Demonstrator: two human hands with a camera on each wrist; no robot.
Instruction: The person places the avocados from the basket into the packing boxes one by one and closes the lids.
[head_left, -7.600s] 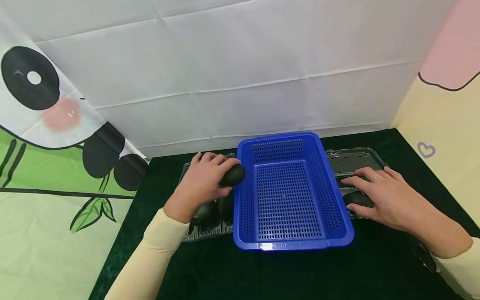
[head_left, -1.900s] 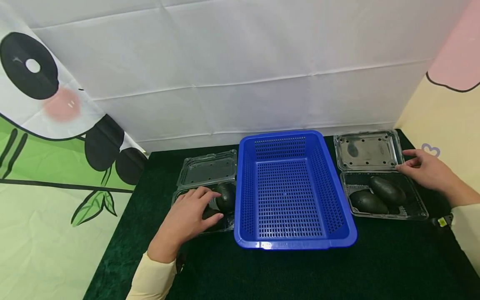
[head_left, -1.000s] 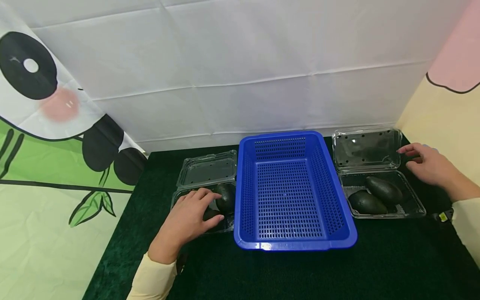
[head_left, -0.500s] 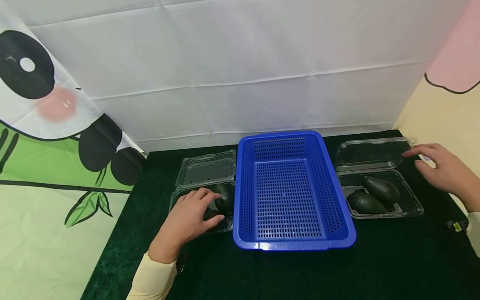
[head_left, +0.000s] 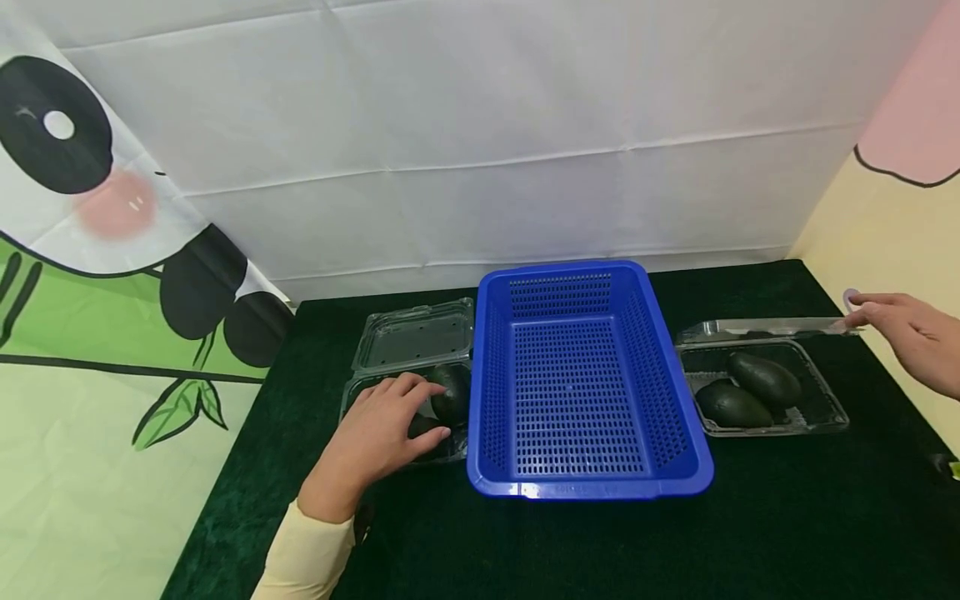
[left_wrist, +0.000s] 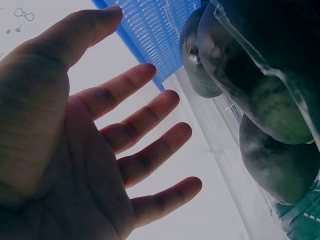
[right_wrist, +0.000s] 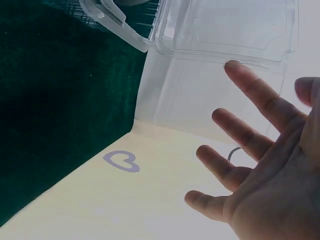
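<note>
My left hand [head_left: 378, 433] hovers over the left clear plastic clamshell [head_left: 412, 342], fingers spread and relaxed, holding nothing. Dark green avocados [head_left: 450, 396] lie in that clamshell, partly covered by the hand; the left wrist view shows the avocados [left_wrist: 280, 160] apart from the fingertips. On the right, two avocados [head_left: 765, 379] rest in the base of another clamshell [head_left: 825, 412]. Its lid [head_left: 772, 327] stands raised along the back, seen nearly edge-on. My right hand [head_left: 911, 337] is at the lid's right end, its straight index fingertip [right_wrist: 235, 67] against the lid edge, the thumb apart.
A blue perforated basket [head_left: 701, 483] stands between the two clamshells with nothing in it. Dark green cloth [head_left: 570, 550] covers the table. A white fabric backdrop [head_left: 525, 208] rises behind, with printed panels at both sides.
The right lid has swung up from lying back to upright, and my right hand has moved right with it. Earliest, my left hand gripped an avocado; since then it stays over the left clamshell.
</note>
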